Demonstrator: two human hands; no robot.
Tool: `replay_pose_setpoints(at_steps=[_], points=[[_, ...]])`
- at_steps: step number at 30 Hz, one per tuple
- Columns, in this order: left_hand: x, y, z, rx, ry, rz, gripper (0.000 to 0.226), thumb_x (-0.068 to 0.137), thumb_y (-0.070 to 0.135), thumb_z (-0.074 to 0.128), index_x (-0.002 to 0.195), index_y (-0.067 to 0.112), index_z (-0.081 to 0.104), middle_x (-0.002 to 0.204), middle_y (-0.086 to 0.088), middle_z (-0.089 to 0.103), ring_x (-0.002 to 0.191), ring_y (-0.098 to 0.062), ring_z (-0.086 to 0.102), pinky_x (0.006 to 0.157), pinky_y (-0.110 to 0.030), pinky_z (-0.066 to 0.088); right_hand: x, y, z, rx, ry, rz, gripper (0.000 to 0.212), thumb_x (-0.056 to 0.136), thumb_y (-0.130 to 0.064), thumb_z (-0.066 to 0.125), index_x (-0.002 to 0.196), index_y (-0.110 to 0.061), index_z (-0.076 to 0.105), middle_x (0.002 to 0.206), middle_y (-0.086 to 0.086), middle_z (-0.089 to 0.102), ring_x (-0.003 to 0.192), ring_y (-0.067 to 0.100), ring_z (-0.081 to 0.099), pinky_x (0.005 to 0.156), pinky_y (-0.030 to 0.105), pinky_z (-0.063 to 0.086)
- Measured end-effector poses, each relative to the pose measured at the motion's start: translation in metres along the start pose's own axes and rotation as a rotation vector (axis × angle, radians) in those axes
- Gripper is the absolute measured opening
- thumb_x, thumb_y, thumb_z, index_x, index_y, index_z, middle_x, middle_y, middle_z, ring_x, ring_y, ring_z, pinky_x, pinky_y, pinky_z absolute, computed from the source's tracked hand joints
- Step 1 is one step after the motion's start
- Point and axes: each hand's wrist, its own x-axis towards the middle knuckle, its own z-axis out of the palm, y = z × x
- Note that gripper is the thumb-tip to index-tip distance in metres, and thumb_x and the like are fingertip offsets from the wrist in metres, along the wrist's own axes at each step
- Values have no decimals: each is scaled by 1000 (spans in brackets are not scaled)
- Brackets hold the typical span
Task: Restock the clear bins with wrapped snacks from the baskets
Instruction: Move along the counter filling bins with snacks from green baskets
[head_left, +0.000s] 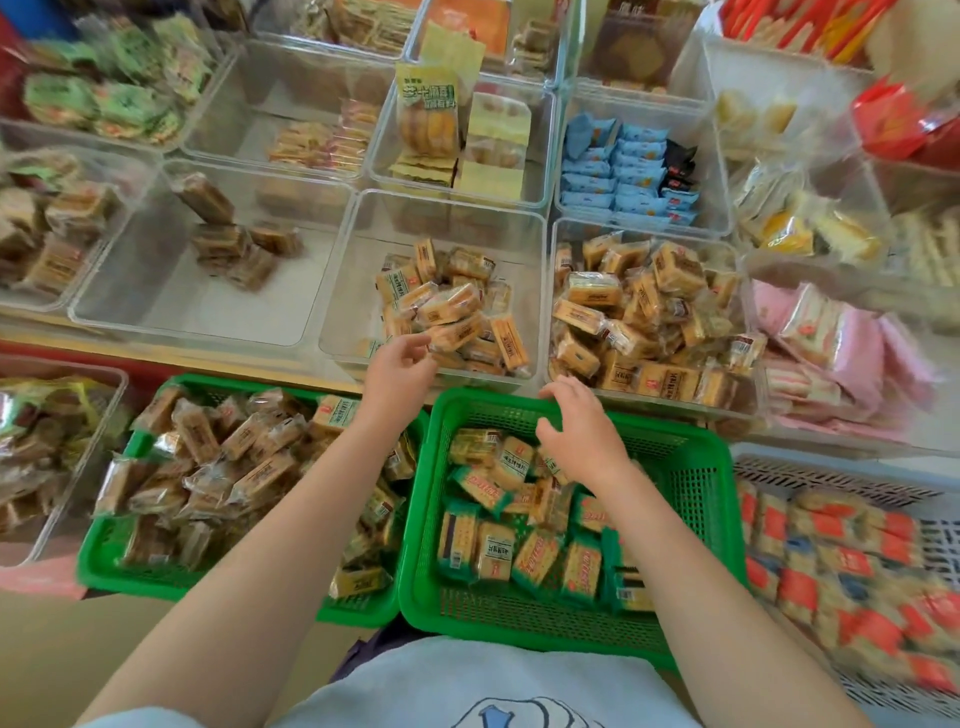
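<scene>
Left hand (397, 364) reaching over the near edge of the middle clear bin (358, 249), fingers and thumb pinching one yellow wrapped snack (456, 332). Snack lying almost flat, long side running left to right, far end tipped up a little to the right. Under it, a pile of the same yellow snacks (447, 301), too many and too mixed to count, filling only the right half of that bin.

Right hand (584, 434) down in the right green basket (691, 467), fingers curled loosely over the packs, knuckles up. Cannot tell if anything is held under the palm.

Two green baskets in front, side by side and touching. Right one holding green-edged cracker packs (524, 551), lying every which way, bare floor showing at the near and far ends. Left green basket (104, 556) heaped with brownish wrapped snacks (218, 467), with a few yellow ones at its right side.

Next clear bin to the right (649, 228) nearly full of yellow snacks. Clear bin to the left (119, 291) holding only a small bunch of brown packs (234, 244), one leaning up on end. Behind, a bin of blue packs (618, 171) with three black ones beside them. At far right, a grey crate (831, 475) of red-and-white packs.
</scene>
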Motion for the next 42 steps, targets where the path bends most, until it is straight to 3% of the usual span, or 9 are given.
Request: replay_pose_setpoints(at_steps=[4, 9, 14, 17, 23, 27, 31, 37, 42], points=[[-33, -24, 9, 105, -86, 19, 20, 98, 18, 53, 115, 24, 63, 104, 1, 67, 96, -22, 66, 86, -41, 57, -17, 20, 15, 79, 306, 74, 22, 98, -12, 50, 118, -11, 59, 118, 3, 55, 113, 21, 49, 83, 30, 41], [-64, -77, 33, 559, -250, 63, 51, 99, 23, 56, 147, 17, 42, 156, -6, 31, 142, -24, 32, 112, -37, 35, -25, 59, 57, 56, -84, 325, 33, 98, -23, 57, 130, -15, 54, 122, 6, 56, 89, 18, 57, 69, 35, 48], [-80, -98, 41, 687, -365, 33, 71, 99, 34, 55, 158, 15, 20, 167, -4, -2, 154, -21, 0, 122, -39, 18, -24, 71, 84, 144, -290, 542, 70, 102, -29, 54, 159, -13, 15, 115, 10, 63, 78, 20, 64, 54, 32, 46], [-75, -92, 38, 684, -375, 15, 71, 99, 35, 55, 158, 19, 19, 167, -3, 5, 153, -22, 8, 122, -43, 23, -24, 69, 102, 282, -245, 669, 84, 99, -35, 62, 159, -11, 9, 160, 15, 29, 121, 29, 58, 69, 30, 53], [-69, -89, 27, 760, -430, 8, 69, 99, 37, 54, 157, 21, 22, 167, -1, 9, 152, -21, 12, 121, -41, 22, -29, 68, 110, 535, -238, 765, 86, 97, -30, 64, 159, -8, 10, 163, 14, 23, 143, 35, 38, 106, 45, 43], [-76, -82, 28, 716, -433, 27, 68, 97, 40, 56, 155, 23, 27, 164, -2, 20, 150, -22, 19, 119, -43, 25, -48, 67, 78, 983, -470, 724, 23, 100, -28, 46, 105, -10, 60, 97, 16, 60, 76, 22, 59, 68, 36, 43], [-87, -54, 38, 162, -504, -47, 60, 92, 39, 67, 146, 34, 41, 131, 14, 56, 120, -6, 56, 102, -34, 48, -51, 63, 49, 1091, -529, 525, 33, 101, -39, 39, 109, -11, 56, 95, 14, 57, 81, 21, 48, 68, 33, 37], [-80, -27, 33, -38, -430, 25, 39, 88, 21, 74, 123, 32, 61, 105, 3, 69, 95, -12, 70, 79, -28, 60, -19, -2, 3, 916, -401, 412, 41, 104, -50, 41, 107, -17, 65, 95, 10, 69, 83, 19, 63, 71, 32, 47], [-44, -13, -4, -94, -175, 28, 36, 90, 22, 72, 122, 34, 60, 97, -2, 70, 89, -20, 72, 82, -43, 61, 11, -29, -13, 548, 147, 219, 29, 101, -31, 51, 127, -19, 54, 126, -1, 51, 112, 15, 53, 87, 31, 41]])
